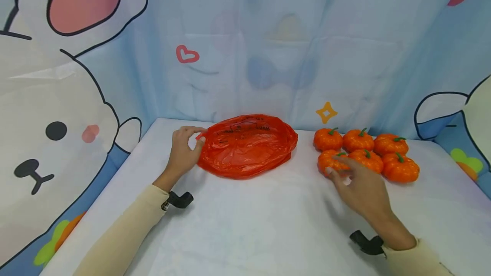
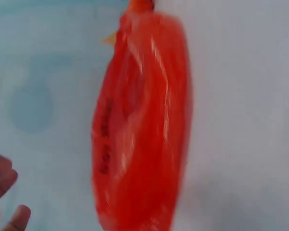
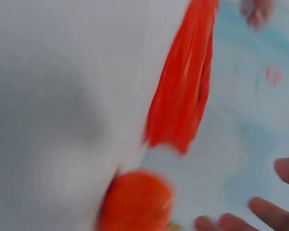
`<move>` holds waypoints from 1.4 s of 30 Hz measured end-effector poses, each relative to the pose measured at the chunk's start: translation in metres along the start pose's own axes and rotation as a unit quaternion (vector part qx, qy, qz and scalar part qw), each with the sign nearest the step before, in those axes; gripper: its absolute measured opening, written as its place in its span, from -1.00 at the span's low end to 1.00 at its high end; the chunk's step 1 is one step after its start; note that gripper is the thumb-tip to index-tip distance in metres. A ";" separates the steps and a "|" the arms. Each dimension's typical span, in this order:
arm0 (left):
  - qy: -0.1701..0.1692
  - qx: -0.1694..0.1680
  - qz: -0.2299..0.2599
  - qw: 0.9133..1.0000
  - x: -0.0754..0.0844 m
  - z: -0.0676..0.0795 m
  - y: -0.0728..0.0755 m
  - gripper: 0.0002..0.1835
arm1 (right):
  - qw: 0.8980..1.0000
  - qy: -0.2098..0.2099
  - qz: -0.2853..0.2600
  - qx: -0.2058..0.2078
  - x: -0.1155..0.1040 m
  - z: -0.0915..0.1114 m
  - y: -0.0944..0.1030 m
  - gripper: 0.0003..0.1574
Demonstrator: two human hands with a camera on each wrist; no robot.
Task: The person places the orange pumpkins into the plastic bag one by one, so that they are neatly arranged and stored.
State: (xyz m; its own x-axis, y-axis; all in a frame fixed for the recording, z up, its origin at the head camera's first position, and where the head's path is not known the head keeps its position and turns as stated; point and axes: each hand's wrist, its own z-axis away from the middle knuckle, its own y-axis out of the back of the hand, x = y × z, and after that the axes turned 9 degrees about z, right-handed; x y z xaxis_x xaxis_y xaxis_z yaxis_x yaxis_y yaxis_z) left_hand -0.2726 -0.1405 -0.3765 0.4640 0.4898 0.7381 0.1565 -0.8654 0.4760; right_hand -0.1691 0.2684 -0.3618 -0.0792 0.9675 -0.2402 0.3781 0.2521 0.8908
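A red plastic bag (image 1: 245, 148) with dark lettering lies spread toward the back of the table, its mouth loosely rounded. At its left edge is my left hand (image 1: 185, 150), thumb and forefinger parted beside the rim; the left wrist view shows its fingertips (image 2: 20, 216) apart from each other, to one side of the bag. My right hand (image 1: 362, 186) hovers by the front-left orange pumpkin (image 1: 326, 159), overlapping it in the head view, fingers spread and holding nothing. Several small pumpkins with green stems stand in two rows, among them a front-right pumpkin (image 1: 400, 168).
A white cloth covers the table (image 1: 245, 225). Behind it hangs a pale blue printed curtain (image 1: 245, 54), close to the back edge. A large printed bear (image 1: 50, 110) fills the left side. Black camera mounts (image 1: 181, 199) sit at both wrists.
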 end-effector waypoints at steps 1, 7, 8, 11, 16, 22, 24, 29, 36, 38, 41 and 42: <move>0.016 0.003 0.032 0.999 -0.011 -0.004 0.004 -0.64 | 1.000 -0.011 -0.025 0.016 0.010 -0.006 0.000 -0.37; 0.131 -0.069 0.171 0.974 -0.051 -0.005 0.010 -0.45 | 0.989 -0.052 -0.132 -0.028 0.047 -0.027 -0.009 -0.10; 0.142 -0.084 0.178 0.970 -0.054 -0.004 0.008 -0.43 | 0.988 -0.048 -0.138 -0.040 0.050 -0.029 -0.011 -0.07; 0.155 -0.119 0.177 0.965 -0.061 -0.003 0.003 -0.37 | 0.988 -0.024 -0.137 -0.064 0.055 -0.033 -0.017 -0.01; 0.152 -0.133 0.178 0.963 -0.060 -0.004 -0.001 -0.30 | 0.992 0.031 -0.104 -0.071 0.061 -0.038 -0.020 0.04; 0.160 -0.130 0.172 0.963 -0.060 -0.003 -0.004 -0.30 | 0.991 0.068 -0.062 -0.097 0.063 -0.050 -0.018 0.12; 0.164 -0.130 0.174 0.962 -0.061 -0.003 -0.005 -0.29 | 0.990 0.057 -0.053 -0.122 0.064 -0.053 -0.017 0.21; 0.159 -0.127 0.180 0.963 -0.065 -0.003 -0.007 -0.37 | 0.985 0.038 -0.023 -0.164 0.067 -0.057 -0.019 0.37; 0.150 -0.115 0.170 0.967 -0.065 -0.003 -0.006 -0.49 | 0.982 0.053 0.041 -0.177 0.066 -0.062 -0.022 0.39; 0.153 -0.117 0.171 0.966 -0.064 -0.004 -0.006 -0.50 | 0.982 0.052 0.051 -0.176 0.066 -0.062 -0.022 0.37; 0.163 -0.119 0.174 0.964 -0.063 -0.005 -0.006 -0.52 | 0.981 0.050 0.059 -0.177 0.064 -0.062 -0.022 0.32; 0.167 -0.119 0.176 0.963 -0.064 -0.005 -0.006 -0.53 | 0.981 0.050 0.060 -0.177 0.064 -0.062 -0.022 0.29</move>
State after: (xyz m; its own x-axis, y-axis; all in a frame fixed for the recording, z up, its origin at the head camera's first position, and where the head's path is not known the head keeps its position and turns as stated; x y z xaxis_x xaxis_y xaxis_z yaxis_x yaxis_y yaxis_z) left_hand -0.3073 -0.1660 -0.4240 0.1396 0.2109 0.9675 -0.1827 -0.9548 0.2345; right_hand -0.2394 0.3257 -0.3729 -0.1513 0.9832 -0.1016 0.0474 0.1099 0.9928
